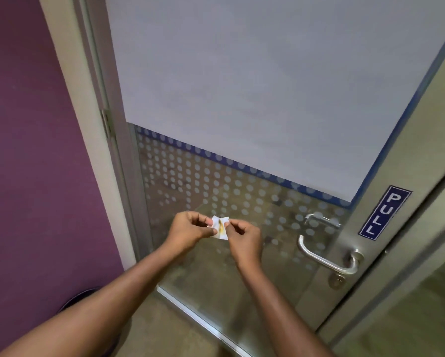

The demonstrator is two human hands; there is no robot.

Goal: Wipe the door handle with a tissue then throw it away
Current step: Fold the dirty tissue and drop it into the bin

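Note:
A small white tissue (220, 227) with a yellow-brown stain down its middle is pinched between both hands in front of the glass door. My left hand (190, 228) grips its left edge and my right hand (243, 239) grips its right edge. The silver lever door handle (327, 258) is mounted on the door's metal frame, well to the right of my hands and a little lower. Neither hand touches the handle.
The glass door (242, 99) has a frosted panel above and a dotted band below. A blue PULL sign (383, 213) sits above the handle. A purple wall (36, 150) stands on the left, with a dark round bin (82, 298) at its foot.

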